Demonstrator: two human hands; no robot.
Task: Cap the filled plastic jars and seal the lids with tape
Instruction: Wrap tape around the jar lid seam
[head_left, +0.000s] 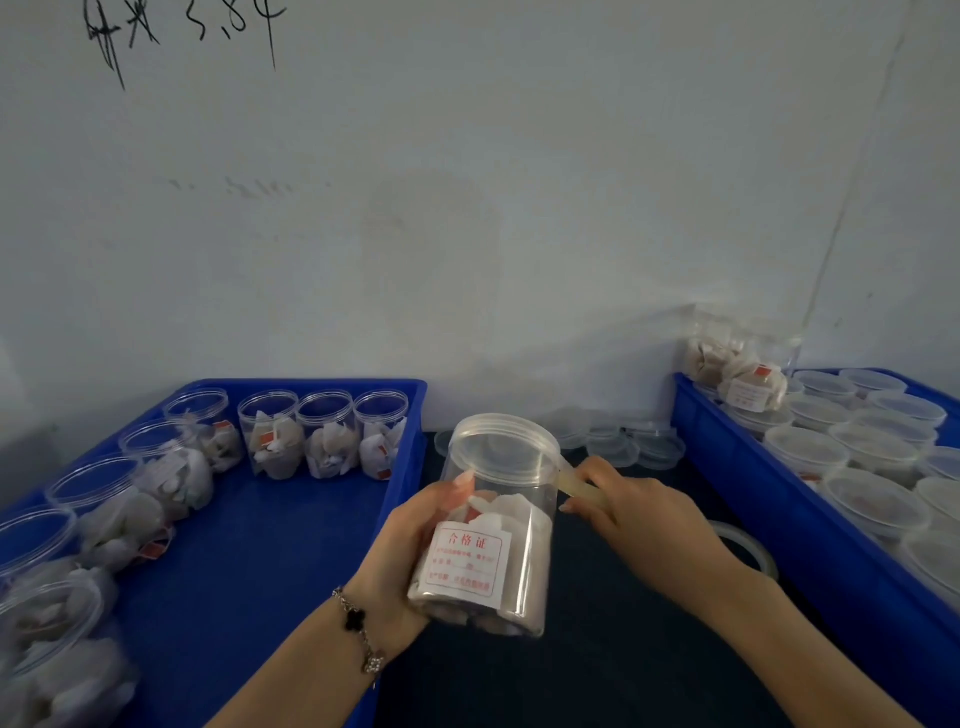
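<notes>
My left hand grips a clear plastic jar filled with white packets, tilted above the dark table. A red-printed label faces me. A clear lid sits on the jar's mouth. My right hand pinches a strip of yellowish tape that runs from the lid's right edge into my fingers. A roll of clear tape lies on the table behind my right wrist, partly hidden.
A blue tray on the left holds several filled open jars. A blue crate on the right holds several capped jars. Loose clear lids lie by the white wall.
</notes>
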